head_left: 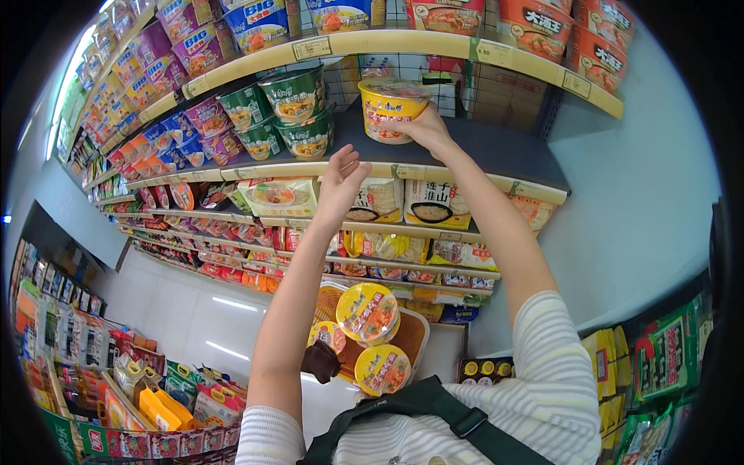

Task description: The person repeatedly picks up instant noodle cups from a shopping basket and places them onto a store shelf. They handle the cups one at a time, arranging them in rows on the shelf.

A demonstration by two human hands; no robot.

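My right hand grips a yellow instant noodle cup from its right side, at the dark shelf board. Whether the cup's base touches the board, I cannot tell. Nothing is in my left hand, which is raised before the shelf's front edge with its fingers apart. Left of the yellow cup stand green noodle cups, stacked in twos. Below my arms, an orange basket holds several yellow noodle cups with printed lids.
An upper shelf edge with price tags juts out above my hands, carrying red noodle tubs. White noodle packs sit on the shelf below. A display bin of packaged goods stands at lower left, hanging green packets at right.
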